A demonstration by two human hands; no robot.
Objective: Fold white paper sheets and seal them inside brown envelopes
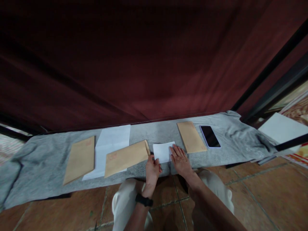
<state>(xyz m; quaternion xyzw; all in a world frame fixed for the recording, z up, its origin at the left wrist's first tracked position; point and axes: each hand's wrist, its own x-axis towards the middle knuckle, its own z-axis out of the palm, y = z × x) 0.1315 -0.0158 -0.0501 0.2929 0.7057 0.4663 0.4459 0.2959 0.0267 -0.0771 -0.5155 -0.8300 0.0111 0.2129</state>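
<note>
A small folded white sheet of paper [161, 152] lies on the grey cloth in front of me. My left hand [152, 168] is closed at its lower left corner, thumb against the paper edge; its curled fingers are partly hidden. My right hand [180, 159] rests flat over the paper's right part, fingers stretched out. Just left of my left hand, a brown envelope [127, 157] lies aslant with its right end gaping a little, close to my fingers. Part of this envelope covers a larger white sheet [117, 138]. A black band [144, 200] circles my left wrist.
Another brown envelope [80, 157] lies at the left, and one more [192, 137] right of my right hand. Beside it is a phone [210, 136] with a pale purple case. Grey cloth [228, 138] covers the narrow surface. A dark red curtain [154, 64] hangs behind it.
</note>
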